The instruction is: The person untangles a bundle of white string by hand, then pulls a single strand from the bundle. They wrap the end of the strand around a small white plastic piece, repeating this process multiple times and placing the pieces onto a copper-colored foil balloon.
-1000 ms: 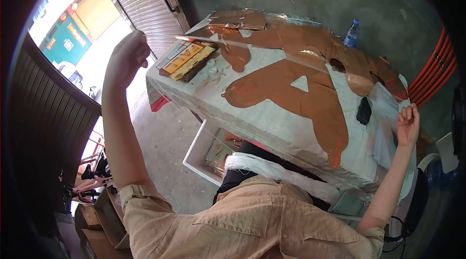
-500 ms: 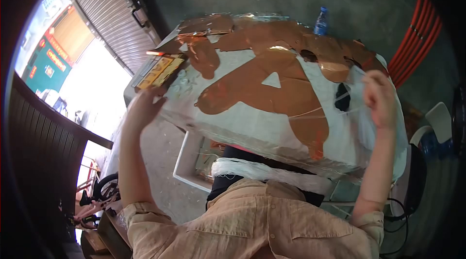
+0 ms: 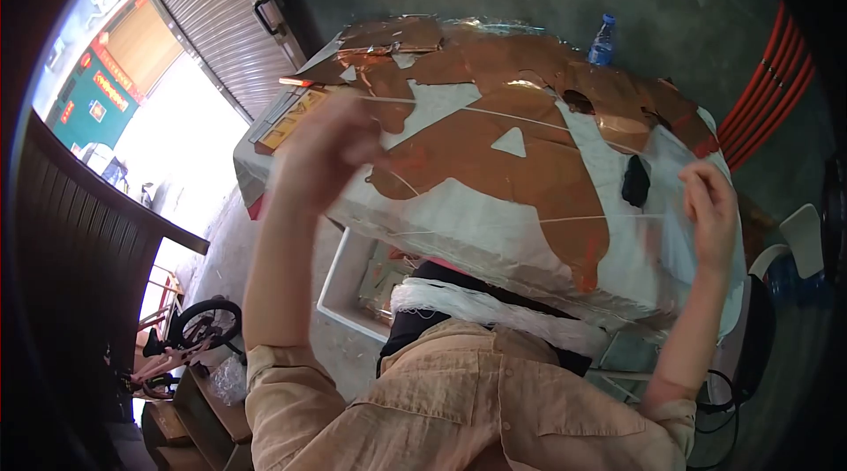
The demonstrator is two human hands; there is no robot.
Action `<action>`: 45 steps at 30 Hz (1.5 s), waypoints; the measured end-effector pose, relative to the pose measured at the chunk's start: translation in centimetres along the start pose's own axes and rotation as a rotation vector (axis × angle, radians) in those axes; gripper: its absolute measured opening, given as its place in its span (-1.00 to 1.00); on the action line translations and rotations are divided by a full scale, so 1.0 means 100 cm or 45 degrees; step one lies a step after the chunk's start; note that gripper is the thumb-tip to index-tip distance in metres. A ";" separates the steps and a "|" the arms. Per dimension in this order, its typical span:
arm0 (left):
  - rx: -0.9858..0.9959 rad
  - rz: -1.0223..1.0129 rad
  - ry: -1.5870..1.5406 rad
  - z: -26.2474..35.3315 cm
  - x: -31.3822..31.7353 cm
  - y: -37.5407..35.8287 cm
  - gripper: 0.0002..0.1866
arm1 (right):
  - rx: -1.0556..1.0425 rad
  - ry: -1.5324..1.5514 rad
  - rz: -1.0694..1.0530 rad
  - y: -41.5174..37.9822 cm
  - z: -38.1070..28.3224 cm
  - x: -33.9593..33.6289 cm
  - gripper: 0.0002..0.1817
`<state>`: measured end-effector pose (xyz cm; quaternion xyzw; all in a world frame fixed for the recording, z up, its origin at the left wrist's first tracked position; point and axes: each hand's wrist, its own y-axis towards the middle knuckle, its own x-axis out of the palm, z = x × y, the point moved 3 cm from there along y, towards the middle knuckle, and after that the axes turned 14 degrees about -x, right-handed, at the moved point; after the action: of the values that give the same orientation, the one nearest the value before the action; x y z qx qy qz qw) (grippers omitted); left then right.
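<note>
A thin white string [image 3: 516,118] stretches above the table between my two hands, with a lower length running to the right one. My left hand [image 3: 326,149], blurred by motion, is closed at the left of the table, and string comes out of it. My right hand [image 3: 710,206] has its fingers curled around the string at the right edge, beside a clear plastic bag [image 3: 676,237]. Across my lap lies a hank of white string [image 3: 494,310]. Under the string, a brown sheet cutout [image 3: 476,153] with a triangular hole lies on the table.
The white-covered table [image 3: 494,246] carries more brown sheets [image 3: 520,52] along its back, a black object [image 3: 635,182] and a yellow box [image 3: 304,109] partly behind my left hand. A water bottle [image 3: 603,41] stands at the far edge. Below is a white bin [image 3: 340,281].
My left hand has moved up and right from the table's left edge, over the yellow box. My right hand has dropped slightly. The upper string now spans higher across the table.
</note>
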<state>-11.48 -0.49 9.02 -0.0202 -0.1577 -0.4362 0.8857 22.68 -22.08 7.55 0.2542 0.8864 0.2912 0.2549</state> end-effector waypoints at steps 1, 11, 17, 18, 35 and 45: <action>0.019 -0.003 -0.187 0.012 -0.020 -0.011 -0.83 | 0.041 -0.007 -0.044 -0.011 0.009 -0.013 -0.89; 0.225 0.225 -0.851 0.140 -0.156 -0.091 -0.91 | 0.315 0.231 -0.510 -0.072 0.019 -0.012 -0.92; 0.575 0.467 -0.576 0.247 -0.241 -0.150 -0.69 | 0.572 0.476 -0.875 -0.087 0.019 0.030 -0.93; 0.735 0.624 -0.456 0.268 -0.258 -0.163 -0.70 | 0.667 0.506 -1.022 -0.091 0.016 0.040 -0.93; 0.390 0.480 1.293 0.078 0.007 -0.043 -0.72 | 0.101 0.517 -0.831 -0.031 -0.018 0.129 -0.79; -0.329 -0.244 0.748 -0.102 0.059 0.000 -0.85 | 0.268 0.599 -1.055 -0.004 0.001 0.177 -0.81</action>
<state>-5.47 -6.80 1.06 0.0091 0.1597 -0.5209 0.8385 9.48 -11.70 1.81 -0.1684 0.9712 0.1234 0.1150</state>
